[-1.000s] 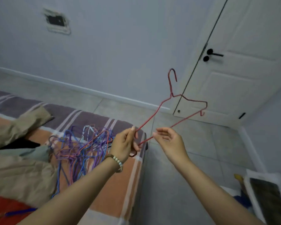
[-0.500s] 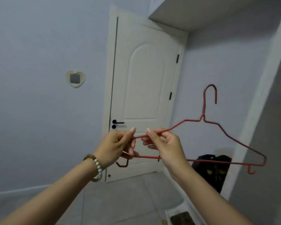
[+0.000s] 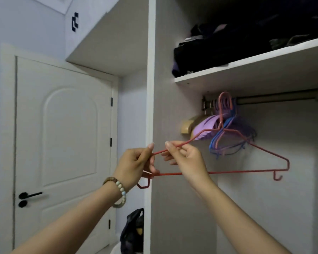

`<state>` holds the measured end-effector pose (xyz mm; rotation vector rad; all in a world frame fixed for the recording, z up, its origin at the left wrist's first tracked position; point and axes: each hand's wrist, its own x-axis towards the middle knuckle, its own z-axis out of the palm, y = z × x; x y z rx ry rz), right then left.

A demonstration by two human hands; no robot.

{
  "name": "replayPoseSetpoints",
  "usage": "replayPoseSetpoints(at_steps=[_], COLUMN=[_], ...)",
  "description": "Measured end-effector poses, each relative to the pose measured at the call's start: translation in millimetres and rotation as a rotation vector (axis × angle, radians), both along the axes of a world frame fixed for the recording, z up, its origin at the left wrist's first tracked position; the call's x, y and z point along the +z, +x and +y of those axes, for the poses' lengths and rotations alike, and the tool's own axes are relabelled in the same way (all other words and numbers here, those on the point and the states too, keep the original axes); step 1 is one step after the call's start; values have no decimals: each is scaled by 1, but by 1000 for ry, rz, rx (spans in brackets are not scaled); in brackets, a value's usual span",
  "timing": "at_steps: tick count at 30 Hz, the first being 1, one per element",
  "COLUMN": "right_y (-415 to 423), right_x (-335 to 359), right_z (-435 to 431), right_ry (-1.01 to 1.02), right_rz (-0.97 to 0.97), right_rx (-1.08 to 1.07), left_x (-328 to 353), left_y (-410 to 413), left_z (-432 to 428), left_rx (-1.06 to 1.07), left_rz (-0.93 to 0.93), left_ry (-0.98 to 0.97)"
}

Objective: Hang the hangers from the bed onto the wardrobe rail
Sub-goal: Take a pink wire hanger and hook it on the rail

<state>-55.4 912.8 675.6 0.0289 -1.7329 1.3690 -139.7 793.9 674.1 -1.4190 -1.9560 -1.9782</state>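
Nearest, just below centre at 7 o'clock, the left hand (image 3: 136,165) pinches the left corner of the red hanger (image 3: 246,172). Just beside it at 5 o'clock, the right hand (image 3: 187,160) pinches the sloping shoulder wire. The frame stretches off toward 3 o'clock, its hook raised to 1 o'clock against the rail (image 3: 275,98), in front of the hung hangers (image 3: 228,143). Whether the hook is over the rail cannot be told. The step looks like hooking on. Next, the hook probably needs lowering onto the bar before both pinches let go.
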Motion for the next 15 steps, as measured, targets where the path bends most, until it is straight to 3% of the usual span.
replayPoseSetpoints(at_steps=[6, 11, 15], right_y=[17, 25, 24], right_x=[11, 25, 37], right_z=[107, 172, 218], right_ry=[-55, -136, -96], right_rz=[183, 305, 295], right_rx=[-322, -376, -387], left_x=[9, 20, 27], left_y=[36, 50, 57], left_z=[117, 196, 246], left_rx=[-8, 7, -81], left_rz=[-14, 1, -104], left_ry=[129, 191, 212])
